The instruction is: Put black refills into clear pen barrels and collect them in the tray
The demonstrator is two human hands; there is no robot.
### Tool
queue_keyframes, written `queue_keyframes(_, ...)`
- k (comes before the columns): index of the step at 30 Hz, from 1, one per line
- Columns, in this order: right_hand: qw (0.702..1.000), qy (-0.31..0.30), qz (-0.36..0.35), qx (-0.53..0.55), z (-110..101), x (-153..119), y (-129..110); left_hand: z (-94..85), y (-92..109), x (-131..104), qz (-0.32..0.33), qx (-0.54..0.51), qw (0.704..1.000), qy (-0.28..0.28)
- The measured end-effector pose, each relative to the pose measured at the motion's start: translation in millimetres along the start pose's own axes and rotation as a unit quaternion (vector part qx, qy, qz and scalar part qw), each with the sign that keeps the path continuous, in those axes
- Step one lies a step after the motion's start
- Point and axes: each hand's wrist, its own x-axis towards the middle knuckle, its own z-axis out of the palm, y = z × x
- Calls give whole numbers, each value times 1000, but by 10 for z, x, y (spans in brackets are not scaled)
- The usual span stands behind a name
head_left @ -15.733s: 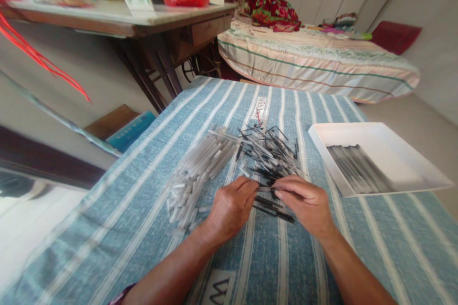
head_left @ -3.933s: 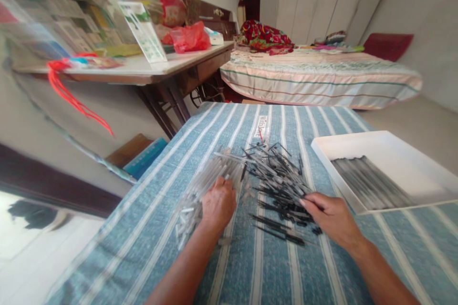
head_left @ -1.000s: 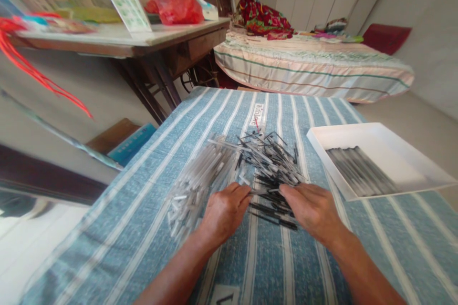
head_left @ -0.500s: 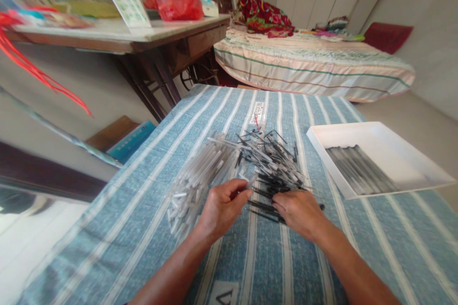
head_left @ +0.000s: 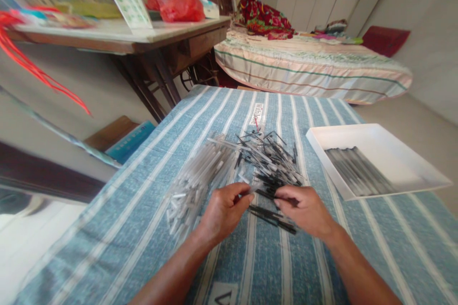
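Observation:
My left hand (head_left: 227, 207) pinches a small translucent piece (head_left: 255, 188) between thumb and fingertips, near the middle of the striped cloth. Facing it, my right hand (head_left: 304, 209) has thumb and fingers closed on a thin dark stick (head_left: 266, 194), whose end points left toward the translucent piece. Beyond both hands lies a loose pile of black and clear sticks (head_left: 272, 155). Left of it is a heap of pale translucent tubes (head_left: 203, 171). Several black sticks (head_left: 274, 218) rest below and between the hands.
A white open tray (head_left: 404, 152) with a row of dark-filled clear tubes (head_left: 358, 171) stands on the cloth (head_left: 143, 228) at the right. A wooden desk (head_left: 179, 33) with a red plastic bag (head_left: 181, 4) is at the back left. Behind is a bed (head_left: 304, 57).
My right hand has lifted slightly off the black sticks and shifted a little right. The left hand has lowered slightly, and its translucent piece now lies flatter, pointing right. More black sticks show below the hands.

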Motion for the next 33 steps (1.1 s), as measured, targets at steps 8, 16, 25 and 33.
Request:
queue_keyframes(8, 946, 76, 72, 307, -59, -32, -9, 22, -9, -14, 44, 52, 996, -50)
queue_keyframes(16, 946, 86, 22, 313, -70, -40, -16, 40, -10, -22, 69, 86, 990, -88)
queue_keyframes(25, 966, 69, -25, 249, -61, -26, -10, 65, -26, -30, 91, 118, 983, -106)
queue_keyframes(33, 974, 61, -55, 213, -82, -24, -4, 60, -12, -35, 93, 128, 979, -127)
